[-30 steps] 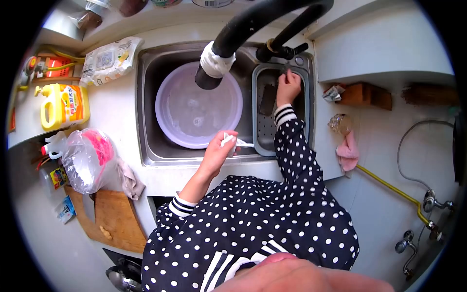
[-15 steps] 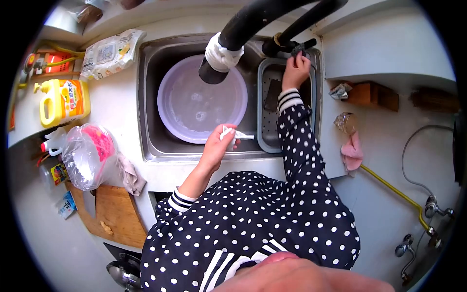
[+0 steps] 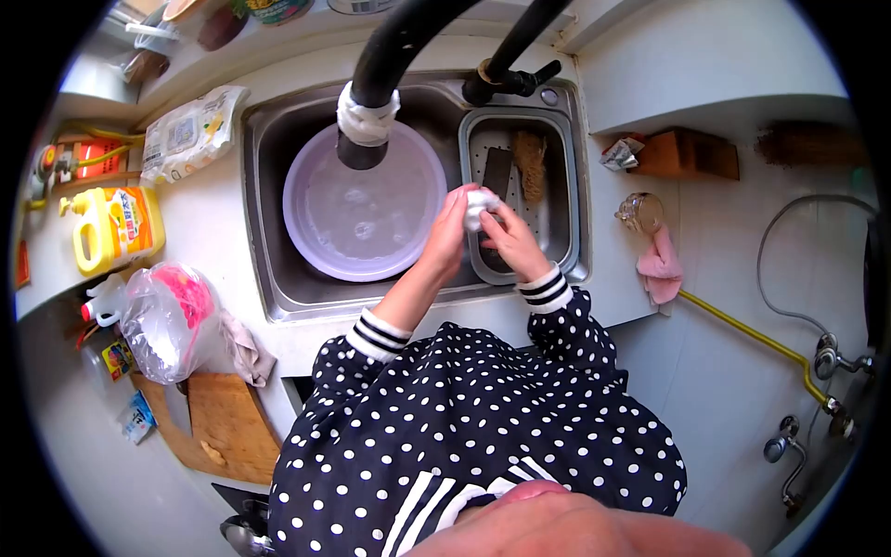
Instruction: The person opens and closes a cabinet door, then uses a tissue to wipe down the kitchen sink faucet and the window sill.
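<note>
A crumpled white cloth point(image 3: 479, 210) is held between both hands at the left edge of the grey drain basket point(image 3: 568, 209). My left hand point(image 3: 447, 236) presses on it from the left, fingers together. From the right, my right hand point(image 3: 513, 241) grips the same cloth with bent fingers. Behind them in the basket lie a dark flat block point(image 3: 497, 171) and a brown mesh scrubber point(image 3: 530, 165). The lilac basin point(image 3: 306, 249), with cloudy water in it, sits in the sink just left of my hands.
A black faucet point(image 3: 379, 79) wrapped in white hangs over the basin. Left of the sink are a wipes pack point(image 3: 192, 135), a yellow jug point(image 3: 116, 227), a plastic bag point(image 3: 162, 325) and a cutting board point(image 3: 232, 427). A pink cloth point(image 3: 661, 268) hangs at right.
My right hand has come back from the faucet base to the white cloth, and my left hand has moved up and right to meet it. The brown scrubber in the basket is now uncovered.
</note>
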